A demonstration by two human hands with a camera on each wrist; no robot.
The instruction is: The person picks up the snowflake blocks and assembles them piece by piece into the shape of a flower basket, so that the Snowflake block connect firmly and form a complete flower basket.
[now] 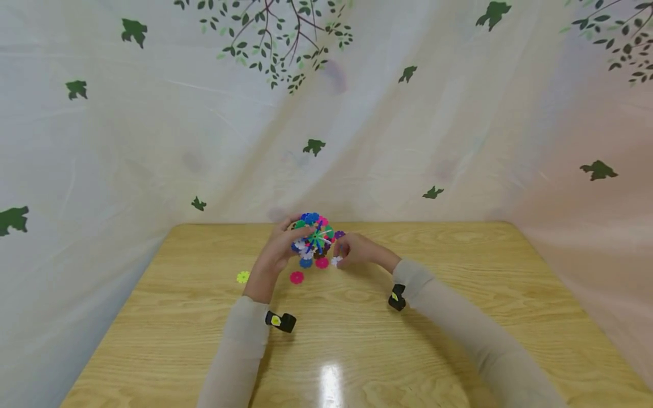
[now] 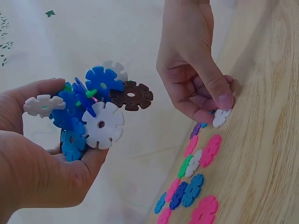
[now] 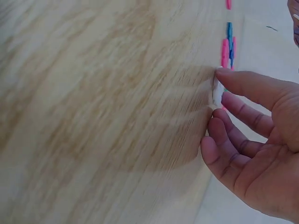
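My left hand (image 1: pixel 278 248) holds a ball-like cluster of interlocked plastic snowflake discs (image 1: pixel 316 237) above the table. In the left wrist view the cluster (image 2: pixel 77 119) shows blue, white, brown and green discs, with the thumb and fingers curled round its side. My right hand (image 1: pixel 357 249) is down at the tabletop to the right of the cluster. Between its thumb and a fingertip it pinches a white snowflake disc (image 2: pixel 221 117), which is at the wood surface. The right wrist view shows that white disc (image 3: pixel 217 93) edge-on, partly covered by the fingers.
Several loose discs lie on the wooden table (image 1: pixel 347 317), among them a pink disc (image 1: pixel 297 277), a yellow disc (image 1: pixel 243 277) and a blue disc (image 2: pixel 193 190). Behind the table's far edge hangs a pale cloth (image 1: pixel 357 141) with leaf prints.
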